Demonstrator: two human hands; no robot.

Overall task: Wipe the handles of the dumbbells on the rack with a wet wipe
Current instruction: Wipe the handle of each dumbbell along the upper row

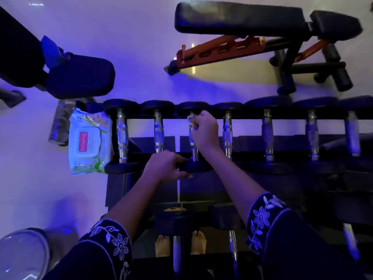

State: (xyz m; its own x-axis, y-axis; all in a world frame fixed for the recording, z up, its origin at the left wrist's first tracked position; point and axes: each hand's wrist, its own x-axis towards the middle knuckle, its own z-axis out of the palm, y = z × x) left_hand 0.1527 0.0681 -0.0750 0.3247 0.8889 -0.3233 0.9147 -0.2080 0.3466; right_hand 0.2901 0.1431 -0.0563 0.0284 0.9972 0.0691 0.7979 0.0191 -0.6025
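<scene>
Before me, the rack (286, 116) carries one row of dumbbells (122, 136) laid crosswise; a wet-wipe pack (89, 141) sits at its left end

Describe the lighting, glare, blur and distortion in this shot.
Head view throughout: blue-violet light tints everything, warmer on the floor under the bench; chrome dumbbell handles glint; the wet wipe in the right hand and the far-right handle look smeared; the wide lens tilts things near the edges; the rack's lower tier is dark.

I see dim blue-violet light glaring off the pale glossy floor (141, 37); frame edges bend, and the far-right chrome dumbbell handle (352, 134) blurs.
</scene>
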